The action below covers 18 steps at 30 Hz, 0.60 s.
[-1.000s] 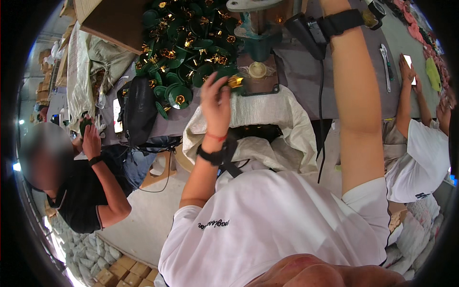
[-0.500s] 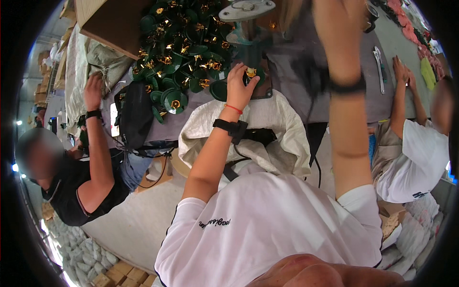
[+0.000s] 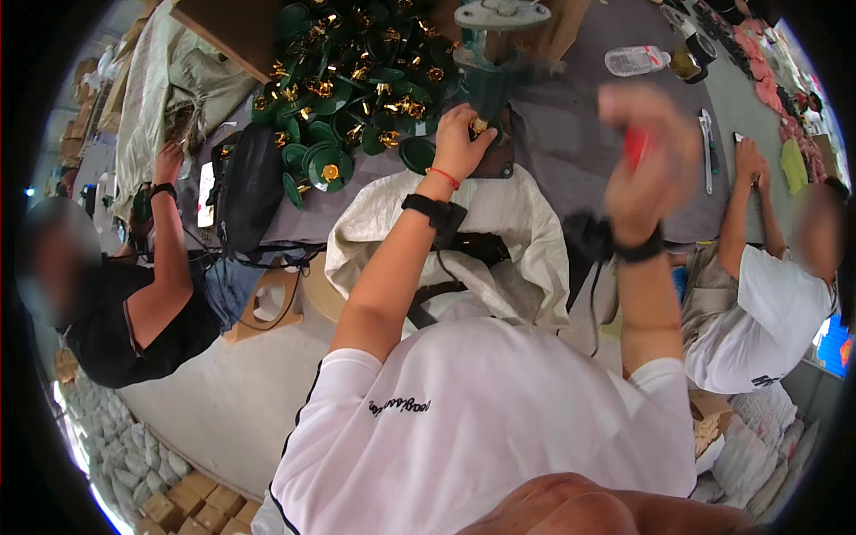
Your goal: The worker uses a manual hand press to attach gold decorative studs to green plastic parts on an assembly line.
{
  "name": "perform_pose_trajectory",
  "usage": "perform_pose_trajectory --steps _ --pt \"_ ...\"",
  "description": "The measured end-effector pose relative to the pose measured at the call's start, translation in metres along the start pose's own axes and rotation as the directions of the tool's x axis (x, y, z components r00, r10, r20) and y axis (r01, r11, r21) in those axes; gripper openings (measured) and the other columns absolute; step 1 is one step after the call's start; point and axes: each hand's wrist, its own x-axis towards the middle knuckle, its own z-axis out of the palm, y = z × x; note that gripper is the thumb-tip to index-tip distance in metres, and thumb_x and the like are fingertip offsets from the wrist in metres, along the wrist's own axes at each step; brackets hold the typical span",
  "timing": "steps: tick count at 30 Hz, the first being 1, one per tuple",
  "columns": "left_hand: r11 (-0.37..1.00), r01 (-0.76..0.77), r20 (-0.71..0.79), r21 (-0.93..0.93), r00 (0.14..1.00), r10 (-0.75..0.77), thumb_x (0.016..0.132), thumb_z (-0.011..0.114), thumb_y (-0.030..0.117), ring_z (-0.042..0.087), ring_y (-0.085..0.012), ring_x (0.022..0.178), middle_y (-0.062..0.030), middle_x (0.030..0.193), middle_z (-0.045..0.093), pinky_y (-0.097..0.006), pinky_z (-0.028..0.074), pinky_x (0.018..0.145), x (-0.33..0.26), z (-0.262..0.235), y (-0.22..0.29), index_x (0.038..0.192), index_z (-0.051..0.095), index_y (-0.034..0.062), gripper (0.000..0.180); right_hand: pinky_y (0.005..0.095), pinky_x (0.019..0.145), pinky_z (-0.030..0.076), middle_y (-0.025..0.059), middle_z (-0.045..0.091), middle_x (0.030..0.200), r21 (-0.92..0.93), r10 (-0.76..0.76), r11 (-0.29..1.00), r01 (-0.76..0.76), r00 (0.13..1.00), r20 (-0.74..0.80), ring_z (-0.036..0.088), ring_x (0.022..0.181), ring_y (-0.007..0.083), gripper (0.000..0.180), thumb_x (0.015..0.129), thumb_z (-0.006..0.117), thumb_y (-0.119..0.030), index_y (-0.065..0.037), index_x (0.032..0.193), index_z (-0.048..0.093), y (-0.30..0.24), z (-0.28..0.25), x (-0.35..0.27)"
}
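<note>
Head cam: left hand (image 3: 461,143) up at the green stand (image 3: 489,85) w/ grey top plate at desk (image 3: 571,134) edge, fingers curled round a small brass fitting (image 3: 479,126), pinched at the fingertips, right against the stand's body. Black wrist strap + red thread on that arm. Right hand (image 3: 649,165) raised, motion-blurred, closed round sth red (image 3: 635,147) – can't tell what it is. Black band on that wrist too.

Pile of green round parts w/ brass centres (image 3: 348,80) sits on desk just left of the stand, one green disc (image 3: 416,153) lying right beside left hand. White woven sack (image 3: 499,241) hangs open off desk edge below the stand, betw. the two forearms. Black bag (image 3: 250,183) on desk left of pile. Clear plastic bottle (image 3: 637,60) lying on desk far side, right of stand.

Co-workers: person in black top (image 3: 125,312) on left, one arm up to desk; person in white top (image 3: 758,312) on right, hands on desk.
</note>
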Motion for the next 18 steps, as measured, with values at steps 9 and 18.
perform_pose_trajectory --steps 9,18 --pt "0.986 -0.154 0.408 -0.066 0.898 0.168 0.077 0.076 0.023 0.037 -0.0436 0.132 -0.0225 0.136 0.046 -0.053 0.030 0.109 -0.055 -0.055 0.055 0.113 0.059 0.0016 0.045 0.0229 0.048 0.041 0.0014 0.055 0.058 0.376 0.493 0.824 -0.423 0.863 -0.109 0.053 0.050 0.0097 0.035 0.098 0.052 -0.035 -0.005 0.082 0.058 0.119 0.065 0.149" --pt "0.939 0.023 0.276 0.343 0.953 -0.124 0.083 0.062 0.000 0.055 -0.0292 0.115 -0.0118 0.116 0.063 -0.042 0.042 0.099 -0.035 -0.124 0.018 0.128 0.051 0.0058 0.046 0.0227 0.045 0.040 0.0008 0.053 0.056 0.404 0.389 0.866 -0.294 0.904 -0.177 0.051 0.046 0.0092 0.037 0.098 0.052 -0.035 -0.004 0.078 0.057 0.117 0.075 0.143"
